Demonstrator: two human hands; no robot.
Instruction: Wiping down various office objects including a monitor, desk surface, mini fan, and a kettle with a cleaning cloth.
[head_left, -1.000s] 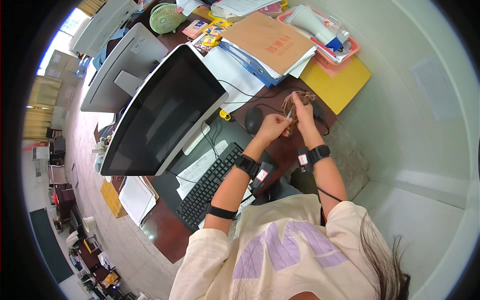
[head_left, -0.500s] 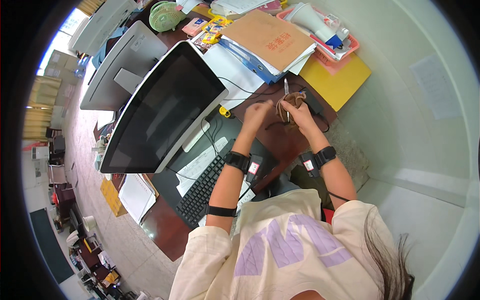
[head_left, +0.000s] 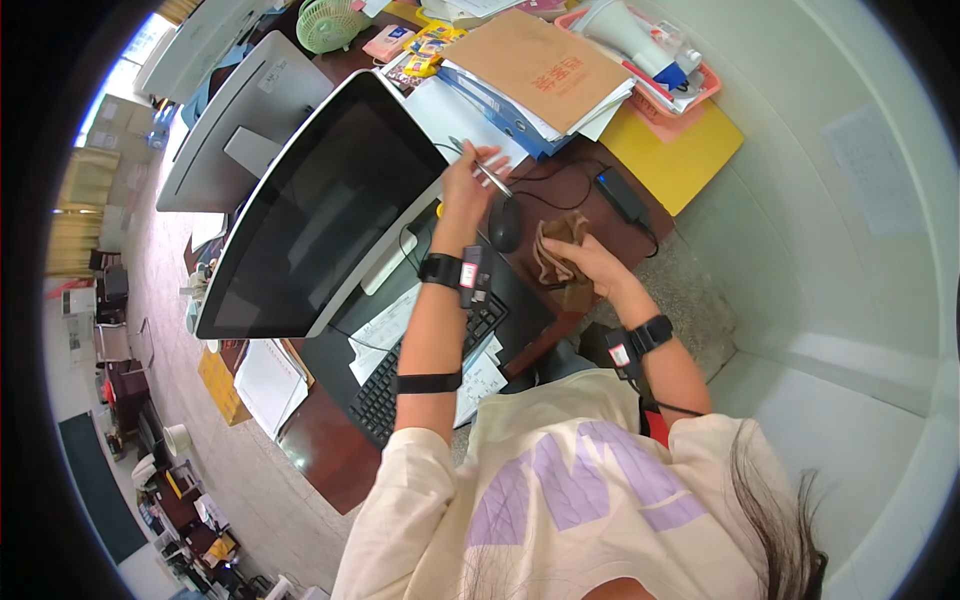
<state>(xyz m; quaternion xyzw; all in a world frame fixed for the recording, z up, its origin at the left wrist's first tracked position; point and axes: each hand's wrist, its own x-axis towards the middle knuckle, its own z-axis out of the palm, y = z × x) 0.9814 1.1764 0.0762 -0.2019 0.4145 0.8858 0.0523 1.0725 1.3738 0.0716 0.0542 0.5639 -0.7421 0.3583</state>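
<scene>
My left hand [head_left: 465, 192] is beside the lower right edge of the monitor, with a slim silver-and-clear pen [head_left: 492, 176] lying across its fingers. The fingertips are partly spread, and the thumb side is hard to make out. A dark computer mouse [head_left: 505, 224] sits just to the right of that wrist. Over the brown desk, my right hand [head_left: 592, 264] grips a crumpled brown cloth [head_left: 558, 240] between thumb and fingers. Some of the cloth hangs below the hand.
A large monitor [head_left: 320, 210] stands left of my arms, with a black keyboard [head_left: 378, 398] and papers below it. At the back are a blue binder [head_left: 500, 118] topped by a brown envelope [head_left: 545, 75], and a pink basket [head_left: 700, 95]. A black adapter [head_left: 622, 195] lies near the desk's right edge.
The pen, earlier upright at the cloth in my right hand, is now with my left hand, which has moved left and away. My right hand has come slightly nearer with the cloth.
</scene>
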